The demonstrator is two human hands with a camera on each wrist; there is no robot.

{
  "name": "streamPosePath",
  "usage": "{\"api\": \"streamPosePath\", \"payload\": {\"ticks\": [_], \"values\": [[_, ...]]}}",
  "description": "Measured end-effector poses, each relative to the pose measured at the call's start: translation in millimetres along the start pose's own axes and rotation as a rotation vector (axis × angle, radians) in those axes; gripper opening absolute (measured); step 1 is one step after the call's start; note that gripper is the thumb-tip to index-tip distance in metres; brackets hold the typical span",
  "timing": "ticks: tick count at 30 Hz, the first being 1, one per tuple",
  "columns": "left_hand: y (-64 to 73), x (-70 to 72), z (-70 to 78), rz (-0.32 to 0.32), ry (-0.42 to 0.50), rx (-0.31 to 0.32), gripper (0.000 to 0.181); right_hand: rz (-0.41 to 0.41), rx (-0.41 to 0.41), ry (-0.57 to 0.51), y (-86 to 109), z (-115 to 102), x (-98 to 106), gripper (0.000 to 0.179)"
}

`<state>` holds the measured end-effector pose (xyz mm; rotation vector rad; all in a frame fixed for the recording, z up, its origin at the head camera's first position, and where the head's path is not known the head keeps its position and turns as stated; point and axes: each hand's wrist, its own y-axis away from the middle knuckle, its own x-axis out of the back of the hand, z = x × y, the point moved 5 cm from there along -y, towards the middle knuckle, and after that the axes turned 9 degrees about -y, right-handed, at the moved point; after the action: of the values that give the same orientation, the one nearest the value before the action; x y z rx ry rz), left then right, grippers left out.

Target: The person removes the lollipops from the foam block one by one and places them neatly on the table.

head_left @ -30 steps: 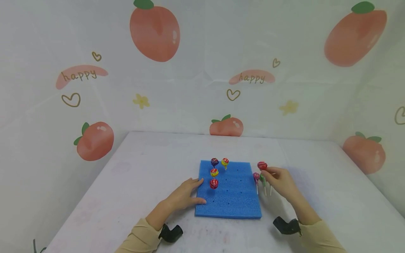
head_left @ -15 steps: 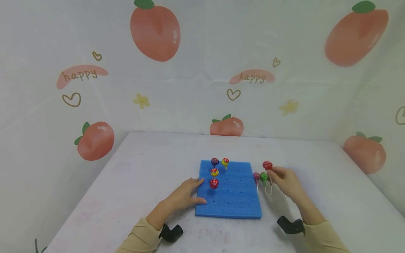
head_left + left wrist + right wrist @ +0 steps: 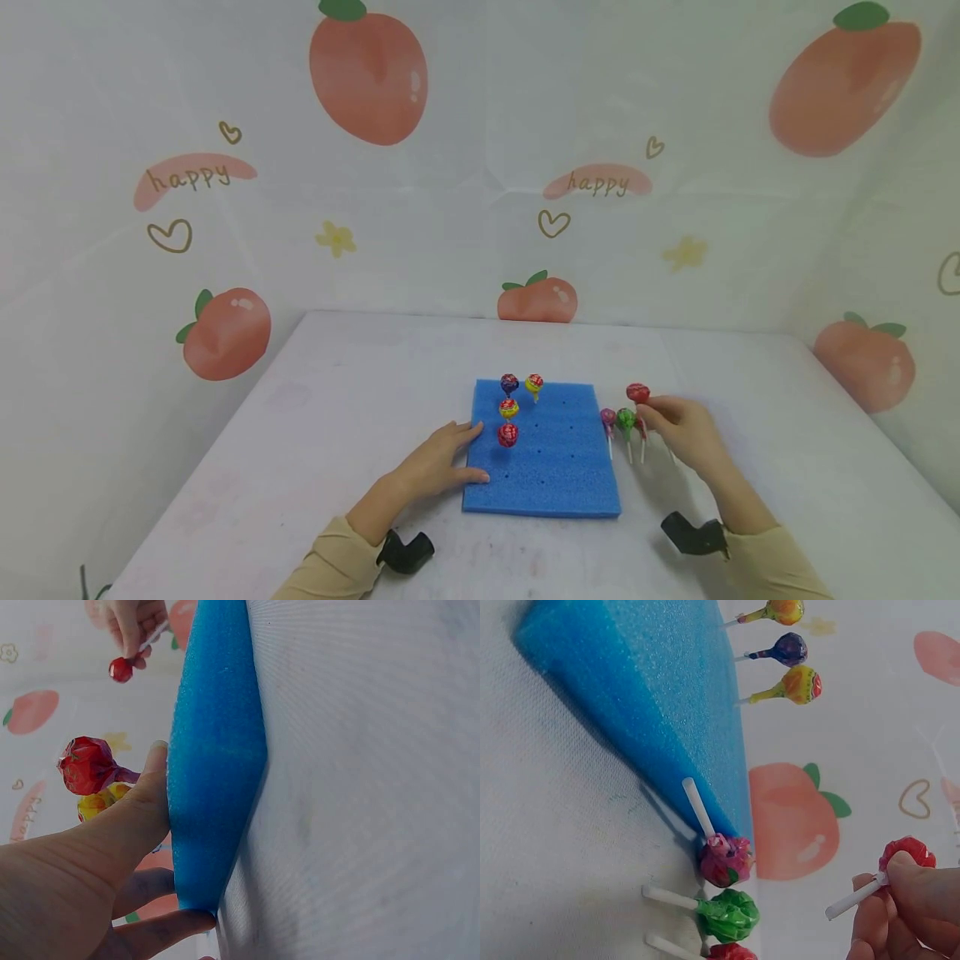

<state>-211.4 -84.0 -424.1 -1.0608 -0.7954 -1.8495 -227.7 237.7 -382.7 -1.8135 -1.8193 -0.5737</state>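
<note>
My left hand (image 3: 437, 460) rests on the left edge of a blue foam board (image 3: 562, 492), thumb on its top face and other fingers along its side. Between the thumb and fingers of my right hand (image 3: 684, 433) I pinch a red-wrapped lollipop (image 3: 637, 393) just below its head; its white stick (image 3: 855, 896) shows in the right wrist view. Several lollipops stand in the board: a dark purple one (image 3: 509, 384), a red-and-yellow one (image 3: 534, 383), another yellow one (image 3: 508, 409) and a red one (image 3: 507, 435). Small holes dot the board.
Beside the board's right edge lie a pink lollipop (image 3: 608, 417), a green lollipop (image 3: 626, 419) and a red one (image 3: 731, 951), partly behind my right hand in the head view. A white cloth (image 3: 360, 358) covers the table. A peach-print curtain (image 3: 450, 208) hangs behind.
My right hand has shifted to the right with the red lollipop, uncovering the green lollipop's head. My left hand and the board have stayed in place.
</note>
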Motion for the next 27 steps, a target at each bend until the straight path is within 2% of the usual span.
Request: {"api": "streamPosePath", "payload": {"ticks": [15, 27], "values": [[-1.4, -1.9, -1.7, -0.004, 0.003, 0.003, 0.077, 0.022, -0.047, 0.035, -0.3, 8, 10, 0.044], [0.3, 0.7, 0.1, 0.002, 0.016, -0.010, 0.079, 0.051, -0.038, 0.057, -0.3, 14, 17, 0.043]]}}
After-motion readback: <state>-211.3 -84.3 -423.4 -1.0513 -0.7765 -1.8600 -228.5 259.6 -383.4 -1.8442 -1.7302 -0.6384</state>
